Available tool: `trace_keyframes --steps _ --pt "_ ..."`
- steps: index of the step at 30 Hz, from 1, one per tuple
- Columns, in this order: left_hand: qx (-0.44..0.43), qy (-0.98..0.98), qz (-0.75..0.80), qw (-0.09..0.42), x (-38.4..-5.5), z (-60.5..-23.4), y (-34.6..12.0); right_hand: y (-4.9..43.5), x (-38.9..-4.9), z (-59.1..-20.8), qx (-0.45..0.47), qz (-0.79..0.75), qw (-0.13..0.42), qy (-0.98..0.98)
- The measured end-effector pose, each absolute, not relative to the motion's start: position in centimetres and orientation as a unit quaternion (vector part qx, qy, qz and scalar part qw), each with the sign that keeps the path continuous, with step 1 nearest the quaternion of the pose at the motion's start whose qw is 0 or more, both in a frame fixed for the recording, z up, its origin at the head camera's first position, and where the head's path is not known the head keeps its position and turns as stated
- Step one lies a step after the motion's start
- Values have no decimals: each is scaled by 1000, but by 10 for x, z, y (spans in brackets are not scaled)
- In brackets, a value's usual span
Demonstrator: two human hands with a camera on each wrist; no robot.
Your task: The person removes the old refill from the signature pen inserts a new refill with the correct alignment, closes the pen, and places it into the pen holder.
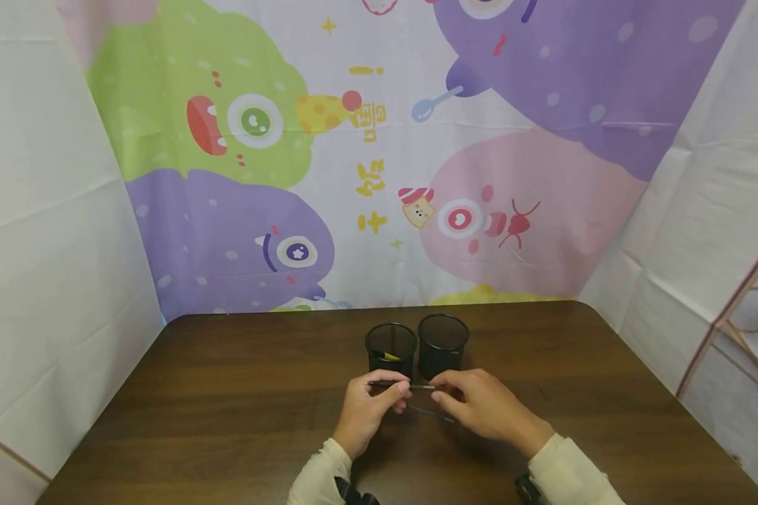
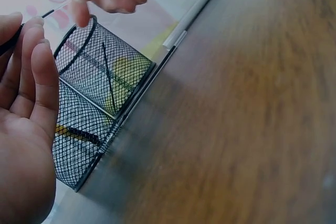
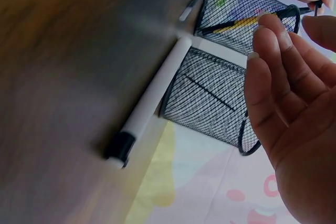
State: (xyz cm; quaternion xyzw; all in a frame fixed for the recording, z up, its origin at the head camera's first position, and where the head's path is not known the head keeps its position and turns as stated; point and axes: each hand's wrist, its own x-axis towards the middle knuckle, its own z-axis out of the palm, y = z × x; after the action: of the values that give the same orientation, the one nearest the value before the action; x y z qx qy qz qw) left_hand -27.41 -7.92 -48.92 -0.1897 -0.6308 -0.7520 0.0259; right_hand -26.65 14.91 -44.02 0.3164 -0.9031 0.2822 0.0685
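Head view: left hand [image 1: 368, 410] and right hand [image 1: 480, 405] both pinching a thin black pen [image 1: 399, 384] held level just in front of two black wire-mesh cups [image 1: 415, 347] on the dark wooden table [image 1: 227, 393].

Left wrist view: left fingers loosely curled beside the mesh; grip itself mostly out of sight. Risk of knocking the light cups over.

Right wrist view: fingertips closing on the pen's end. Could slip and drop the pen with so slight a pinch.

Before you, a dark wooden counter [image 1: 227, 407], two black mesh cups [image 1: 417, 347] standing side by side just touching, a yellow item inside the left one, a cartoon monster backdrop [image 1: 366, 154] behind, white sheets [image 1: 44, 245] at your sides.
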Motion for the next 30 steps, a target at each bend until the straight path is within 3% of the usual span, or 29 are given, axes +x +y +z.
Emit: trace_keyframes --steps 18,30 --pt "-192 -630 -752 33 -275 -490 -79 175 -267 -446 266 173 72 -946" --pt "-192 -634 -749 30 -275 -489 -79 183 -264 -449 243 163 29 -956"
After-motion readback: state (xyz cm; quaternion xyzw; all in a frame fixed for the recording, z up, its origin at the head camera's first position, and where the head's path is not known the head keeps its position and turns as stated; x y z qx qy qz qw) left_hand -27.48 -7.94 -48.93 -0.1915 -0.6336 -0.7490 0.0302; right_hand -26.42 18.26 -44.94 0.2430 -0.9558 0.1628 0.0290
